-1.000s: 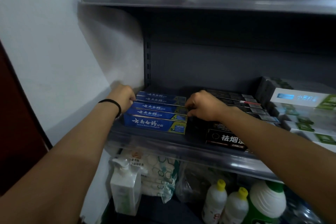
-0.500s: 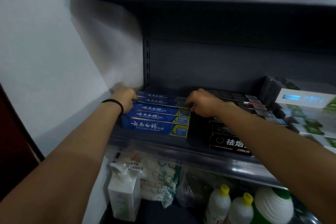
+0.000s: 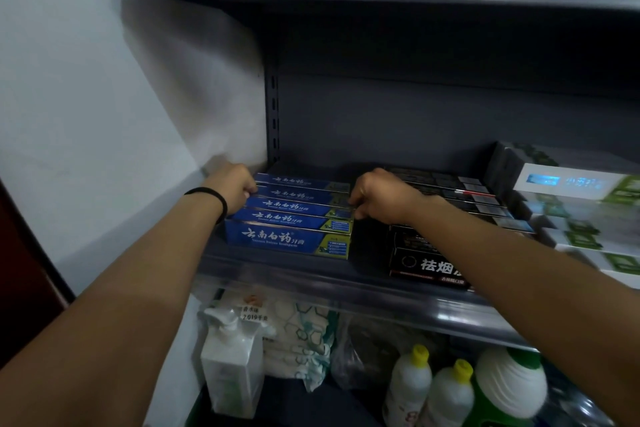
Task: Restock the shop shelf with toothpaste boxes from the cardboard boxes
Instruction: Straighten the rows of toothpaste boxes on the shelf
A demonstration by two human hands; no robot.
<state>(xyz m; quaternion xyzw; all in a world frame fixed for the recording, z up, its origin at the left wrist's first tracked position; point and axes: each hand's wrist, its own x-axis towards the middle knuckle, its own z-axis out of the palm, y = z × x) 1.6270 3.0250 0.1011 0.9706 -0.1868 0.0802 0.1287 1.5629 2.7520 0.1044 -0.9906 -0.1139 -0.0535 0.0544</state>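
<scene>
Since a second ago, little has changed: the blue toothpaste boxes (image 3: 294,215) are still gripped at their ends by the curled left hand (image 3: 232,188) and right hand (image 3: 381,196). They lie on the shelf (image 3: 311,274), long axes running left-right

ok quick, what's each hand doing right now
Left hand: grips the left end of the blue toothpaste boxes.
Right hand: grips their right end.
</scene>
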